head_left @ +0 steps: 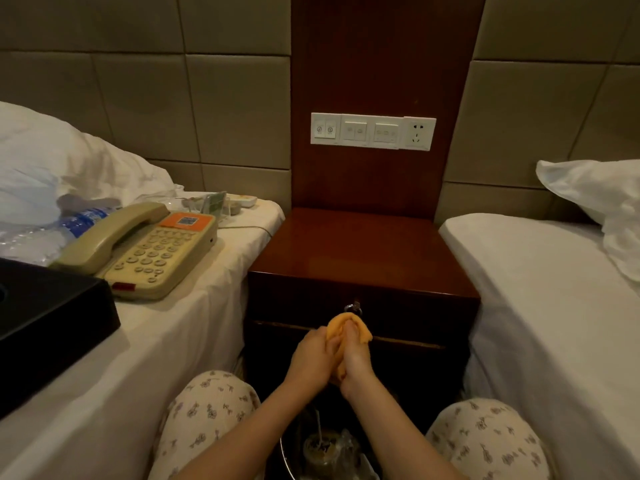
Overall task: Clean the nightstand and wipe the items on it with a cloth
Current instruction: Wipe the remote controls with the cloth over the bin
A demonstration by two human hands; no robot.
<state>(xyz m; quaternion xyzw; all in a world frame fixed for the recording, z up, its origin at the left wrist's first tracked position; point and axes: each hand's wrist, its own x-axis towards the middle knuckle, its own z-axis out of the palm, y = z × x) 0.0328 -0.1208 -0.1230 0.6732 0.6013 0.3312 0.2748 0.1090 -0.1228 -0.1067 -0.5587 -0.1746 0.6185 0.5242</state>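
You held the cloth (pixel 349 327) bunched between both hands, the left hand (pixel 311 355) and right hand (pixel 356 358) each curled tight round it and pressed together. They sat at 6 o'clock from the table (pixel 360 247), in front of its drawer. This looked like a wringing step, done over the bin (pixel 287 455) at your knees. To do it well, you needed to twist the hands in opposite directions, keep the cloth over the bin, and stop once it was damp and no longer dripping, since the wood would streak. The table top lay bare. The phone (pixel 149 247) waited on the bed (pixel 173 341) at 9 o'clock, where too wet a cloth risked water getting into its keys.
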